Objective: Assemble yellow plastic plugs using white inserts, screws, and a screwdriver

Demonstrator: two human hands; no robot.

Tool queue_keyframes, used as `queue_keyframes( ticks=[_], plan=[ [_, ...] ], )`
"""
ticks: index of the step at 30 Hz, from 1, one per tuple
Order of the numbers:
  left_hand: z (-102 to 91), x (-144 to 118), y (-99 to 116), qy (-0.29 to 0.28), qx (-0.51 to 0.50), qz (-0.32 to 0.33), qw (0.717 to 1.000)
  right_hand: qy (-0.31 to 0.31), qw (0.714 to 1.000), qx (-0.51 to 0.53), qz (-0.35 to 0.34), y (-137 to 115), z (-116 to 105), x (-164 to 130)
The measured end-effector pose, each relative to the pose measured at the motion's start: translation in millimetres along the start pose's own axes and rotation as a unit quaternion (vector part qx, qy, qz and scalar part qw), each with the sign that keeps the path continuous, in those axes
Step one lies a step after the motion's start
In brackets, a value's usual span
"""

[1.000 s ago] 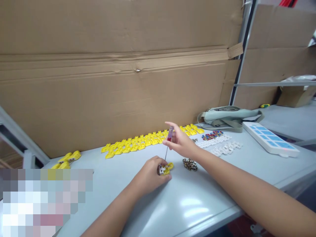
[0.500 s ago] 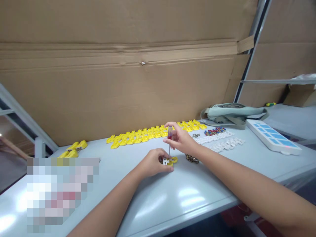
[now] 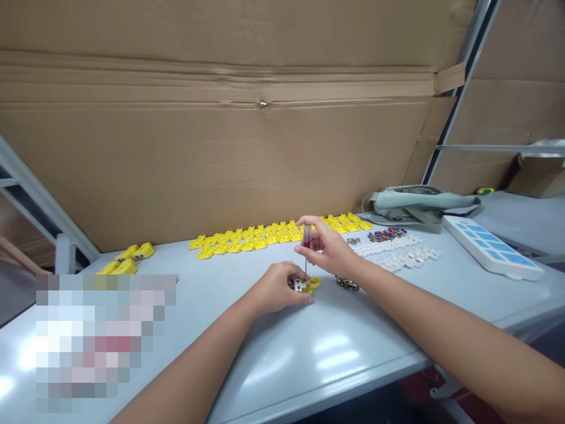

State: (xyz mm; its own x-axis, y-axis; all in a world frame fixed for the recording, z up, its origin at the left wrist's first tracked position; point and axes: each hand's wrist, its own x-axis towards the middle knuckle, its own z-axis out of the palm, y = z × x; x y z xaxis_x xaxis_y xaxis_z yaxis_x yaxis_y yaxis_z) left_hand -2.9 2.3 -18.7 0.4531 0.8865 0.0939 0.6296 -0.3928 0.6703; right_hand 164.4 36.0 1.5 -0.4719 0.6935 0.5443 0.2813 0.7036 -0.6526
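My left hand (image 3: 276, 288) grips a small yellow plastic part (image 3: 310, 285) with a white insert, pressing it onto the grey table (image 3: 309, 353). My right hand (image 3: 329, 250) holds a small screwdriver (image 3: 306, 247) with a red and clear handle upright, its tip down on the part. A small pile of metal screws (image 3: 347, 284) lies just right of the part, under my right wrist.
A long row of yellow parts (image 3: 273, 234) lies along the cardboard wall, with a few more yellow parts (image 3: 128, 259) at the left. White pieces (image 3: 404, 250) and coloured bits (image 3: 386, 234) sit to the right, beside a grey bag (image 3: 419, 203) and a white-blue tray (image 3: 489, 250). A blurred patch covers the table's left.
The view has shifted a little, moving everything slightly. My right hand has brought the screwdriver more upright and closer onto the part. My left hand keeps its grip.
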Motion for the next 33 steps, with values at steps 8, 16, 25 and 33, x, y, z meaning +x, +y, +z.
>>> queue_keyframes(
  ticks=[8,16,25,33],
  plan=[
    [0.0,0,3,0.007,0.006,-0.010,1.000,0.130,0.984,0.125,-0.003,-4,-2,6],
    [-3.8,1,7,-0.014,0.008,-0.018,1.000,0.107,0.948,0.289,0.084,-6,-4,11],
    [-5.0,2,7,-0.034,-0.001,-0.021,0.999,-0.088,0.937,0.331,0.060,-1,-21,12],
    [-3.9,3,4,-0.029,-0.003,-0.030,0.999,-0.040,0.920,0.382,0.081,-9,0,7]
  ],
)
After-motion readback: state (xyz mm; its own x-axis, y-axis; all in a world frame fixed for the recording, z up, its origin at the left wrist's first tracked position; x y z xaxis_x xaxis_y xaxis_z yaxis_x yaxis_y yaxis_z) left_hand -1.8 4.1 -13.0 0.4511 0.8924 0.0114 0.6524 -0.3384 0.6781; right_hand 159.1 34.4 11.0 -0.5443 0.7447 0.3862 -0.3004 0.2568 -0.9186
